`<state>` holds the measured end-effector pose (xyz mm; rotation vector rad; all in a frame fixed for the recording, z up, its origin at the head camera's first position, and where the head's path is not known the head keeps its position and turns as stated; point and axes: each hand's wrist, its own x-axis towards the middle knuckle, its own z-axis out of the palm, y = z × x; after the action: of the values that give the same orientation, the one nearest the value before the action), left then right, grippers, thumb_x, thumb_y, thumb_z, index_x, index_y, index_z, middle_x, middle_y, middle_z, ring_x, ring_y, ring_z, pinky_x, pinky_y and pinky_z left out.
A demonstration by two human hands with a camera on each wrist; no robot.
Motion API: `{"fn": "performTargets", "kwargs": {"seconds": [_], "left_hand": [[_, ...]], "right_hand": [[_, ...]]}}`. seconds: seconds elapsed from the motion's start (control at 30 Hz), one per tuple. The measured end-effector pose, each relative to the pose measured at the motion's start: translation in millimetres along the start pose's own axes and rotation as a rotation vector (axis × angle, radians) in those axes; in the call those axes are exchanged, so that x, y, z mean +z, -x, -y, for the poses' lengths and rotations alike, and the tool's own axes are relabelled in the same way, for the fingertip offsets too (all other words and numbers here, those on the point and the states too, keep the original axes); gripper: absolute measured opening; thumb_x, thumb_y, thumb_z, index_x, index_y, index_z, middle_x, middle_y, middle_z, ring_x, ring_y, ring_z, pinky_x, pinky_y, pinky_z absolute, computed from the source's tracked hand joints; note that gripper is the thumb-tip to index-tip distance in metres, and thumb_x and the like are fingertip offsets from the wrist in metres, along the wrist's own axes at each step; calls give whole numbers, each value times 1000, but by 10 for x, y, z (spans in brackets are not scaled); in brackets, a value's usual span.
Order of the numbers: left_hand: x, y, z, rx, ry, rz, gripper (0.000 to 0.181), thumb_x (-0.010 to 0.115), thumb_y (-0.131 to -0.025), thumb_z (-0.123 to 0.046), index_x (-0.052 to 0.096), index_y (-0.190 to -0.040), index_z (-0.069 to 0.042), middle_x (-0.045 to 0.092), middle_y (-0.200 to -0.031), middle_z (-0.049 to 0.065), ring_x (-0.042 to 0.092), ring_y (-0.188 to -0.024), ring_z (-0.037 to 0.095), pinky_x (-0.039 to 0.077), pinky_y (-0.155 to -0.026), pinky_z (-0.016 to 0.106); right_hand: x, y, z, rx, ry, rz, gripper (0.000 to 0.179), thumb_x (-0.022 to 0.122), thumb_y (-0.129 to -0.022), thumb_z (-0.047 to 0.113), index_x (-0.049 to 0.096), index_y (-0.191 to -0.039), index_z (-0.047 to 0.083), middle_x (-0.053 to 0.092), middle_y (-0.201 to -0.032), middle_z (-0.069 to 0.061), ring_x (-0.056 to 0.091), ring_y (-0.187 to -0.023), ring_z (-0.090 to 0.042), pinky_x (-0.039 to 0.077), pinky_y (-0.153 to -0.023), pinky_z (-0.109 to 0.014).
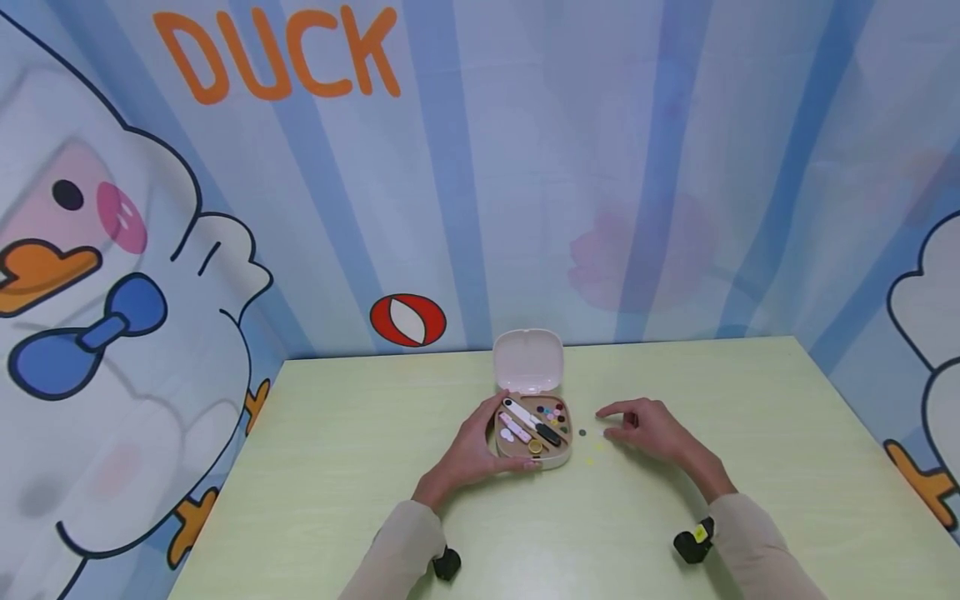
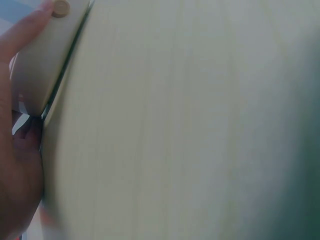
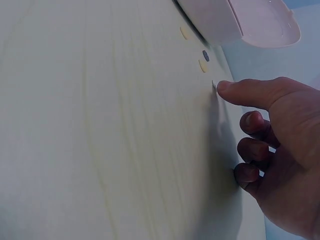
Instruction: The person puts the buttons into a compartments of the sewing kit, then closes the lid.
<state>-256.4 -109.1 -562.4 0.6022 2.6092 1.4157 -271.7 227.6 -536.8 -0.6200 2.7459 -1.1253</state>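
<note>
Head view: we see the left hand [image 1: 472, 454] cupped round the near-left side of the open sewing kit box [image 1: 531, 437], fingers curled on its edge, steadying it on the table [image 1: 337, 483]. The lid [image 1: 528, 360] stands up on the far side of that hand. The right hand [image 1: 651, 431] sits just right of the box, index finger stretched out, other fingers loosely curled, holding nothing that we can make out. In the right wrist view that index fingertip [image 3: 225, 86] touches or nearly touches a tiny pale piece on the table; we cannot tell which. Just beyond the fingertip lie a small grey button [image 3: 205, 55] and two yellowish buttons [image 3: 202, 66], between the right hand and the box. Left wrist view only shows the palm against the box wall. We judge the step as picking up loose buttons beside the kit. Next move likely calls for a fine pinch on a flat, thin piece, which may slide.
</note>
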Motion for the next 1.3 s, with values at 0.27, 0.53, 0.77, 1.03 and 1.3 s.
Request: {"fn": "performTargets", "kwargs": {"seconds": [0.27, 0.53, 0.77, 1.03, 1.3], "left_hand": [[2, 2, 2, -11, -4, -1, 118, 91, -72, -57, 26, -165, -26, 33, -166, -2, 30, -152, 21, 31, -121, 54], [4, -3, -4, -8, -9, -3, 117, 91, -72, -57, 26, -165, -27, 34, -165, -3, 31, -151, 21, 31, -120, 54], [0, -4, 2, -7, -15, 1, 118, 90, -72, -59, 25, -165, -27, 33, -166, -2, 31, -152, 21, 32, -120, 55], [3, -20, 26, -4, -30, 0, 119, 93, -71, -56, 27, -165, -26, 35, -165, -3, 32, -151, 19, 31, -121, 50], [3, -18, 29, 4, -14, -2, 119, 93, -71, -56, 27, -165, -26, 35, -165, -3, 32, -151, 20, 31, -121, 52]], "right_hand": [[13, 21, -16, -24, 2, 32, 18, 75, -94, 8, 81, -111, 7, 54, -62, 6, 42, -57, -8, 35, -53, -23], [24, 31, -3, -39, 7, 14, 9, 77, -93, 7, 81, -98, 12, 52, -62, 7, 42, -57, -8, 35, -56, -24], [26, 26, -15, -34, 9, 5, 5, 79, -91, 9, 80, -95, 13, 50, -61, 7, 41, -56, -8, 36, -56, -24], [19, -4, -23, -35, -4, -2, 7, 80, -91, 9, 79, -94, 14, 52, -64, 6, 44, -58, -9, 37, -55, -24], [8, -72, 31, -48, 19, -16, 3, 76, -96, 13, 78, -95, 13, 52, -65, 6, 45, -60, -10, 38, -58, -25]]}}
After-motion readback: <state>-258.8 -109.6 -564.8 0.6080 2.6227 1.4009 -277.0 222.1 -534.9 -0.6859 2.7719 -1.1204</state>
